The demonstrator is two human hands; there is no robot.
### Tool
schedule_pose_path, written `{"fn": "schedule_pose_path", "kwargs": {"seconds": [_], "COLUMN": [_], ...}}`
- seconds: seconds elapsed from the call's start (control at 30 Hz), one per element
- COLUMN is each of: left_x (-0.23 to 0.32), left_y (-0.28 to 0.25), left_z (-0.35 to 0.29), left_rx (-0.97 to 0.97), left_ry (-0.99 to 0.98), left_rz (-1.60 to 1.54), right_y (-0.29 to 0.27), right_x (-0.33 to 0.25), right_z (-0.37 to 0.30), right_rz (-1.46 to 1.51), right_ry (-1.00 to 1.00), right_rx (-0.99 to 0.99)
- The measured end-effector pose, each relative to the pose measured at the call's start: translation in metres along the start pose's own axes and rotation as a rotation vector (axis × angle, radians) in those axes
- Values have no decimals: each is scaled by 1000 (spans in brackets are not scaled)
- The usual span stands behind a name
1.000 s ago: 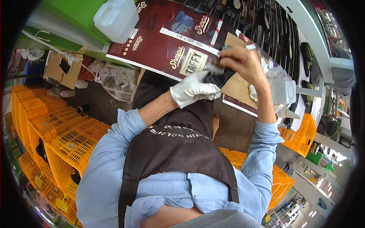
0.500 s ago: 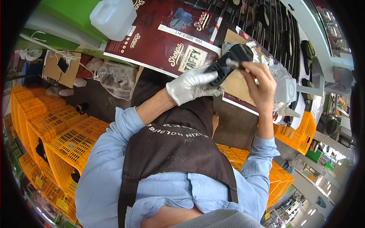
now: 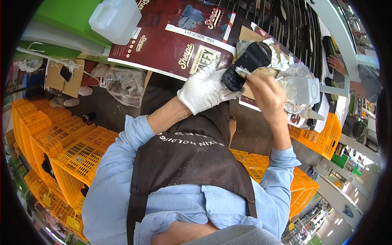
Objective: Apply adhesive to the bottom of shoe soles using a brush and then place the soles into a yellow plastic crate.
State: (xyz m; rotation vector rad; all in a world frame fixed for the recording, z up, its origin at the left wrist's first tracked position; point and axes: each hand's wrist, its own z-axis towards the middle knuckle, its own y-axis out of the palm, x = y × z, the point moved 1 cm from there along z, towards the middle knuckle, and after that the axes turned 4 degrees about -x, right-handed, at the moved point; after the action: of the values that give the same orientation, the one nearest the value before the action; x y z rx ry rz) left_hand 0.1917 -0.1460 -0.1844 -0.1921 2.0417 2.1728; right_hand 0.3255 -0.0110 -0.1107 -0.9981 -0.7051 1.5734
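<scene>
In a white work glove, my left hand (image 3: 204,90) grips the near end of a black shoe sole (image 3: 257,57), thumb and fingers on its sides. The sole is tilted above the bench, its far end pointing up and right. My bare right hand (image 3: 267,94) is closed on a small brush (image 3: 241,72) with a pale, whitish tip. That tip meets the near part of the sole, close to my gloved fingers. Most of the brush's handle is hidden in my fingers.
A maroon printed cardboard sheet (image 3: 159,57) covers the bench, with a white plastic jug (image 3: 115,20) on it. Behind is a black slatted rack (image 3: 292,24). At right are a translucent bottle (image 3: 307,90) and another person's hand (image 3: 336,64). Orange crates (image 3: 77,157) stack at left.
My right hand has moved down and slightly left, bringing the brush tip toward the sole's near end. The sole has turned a little in my left hand, whose fingers have shifted.
</scene>
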Motion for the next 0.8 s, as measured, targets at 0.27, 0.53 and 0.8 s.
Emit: {"fn": "schedule_pose_path", "kwargs": {"seconds": [0.27,0.53,0.8], "left_x": [-6,-11,-12], "left_y": [-3,6,-6], "left_z": [-1,3,8], "left_rx": [-140,71,51], "left_ry": [-31,-37,-99], "left_rz": [-39,36,-99], "right_y": [-1,2,11], "right_x": [-25,-31,-20], "right_z": [-3,-12,-6], "right_rz": [-12,-20,-44], "right_ry": [16,69,103], "right_rx": [57,47,109]}}
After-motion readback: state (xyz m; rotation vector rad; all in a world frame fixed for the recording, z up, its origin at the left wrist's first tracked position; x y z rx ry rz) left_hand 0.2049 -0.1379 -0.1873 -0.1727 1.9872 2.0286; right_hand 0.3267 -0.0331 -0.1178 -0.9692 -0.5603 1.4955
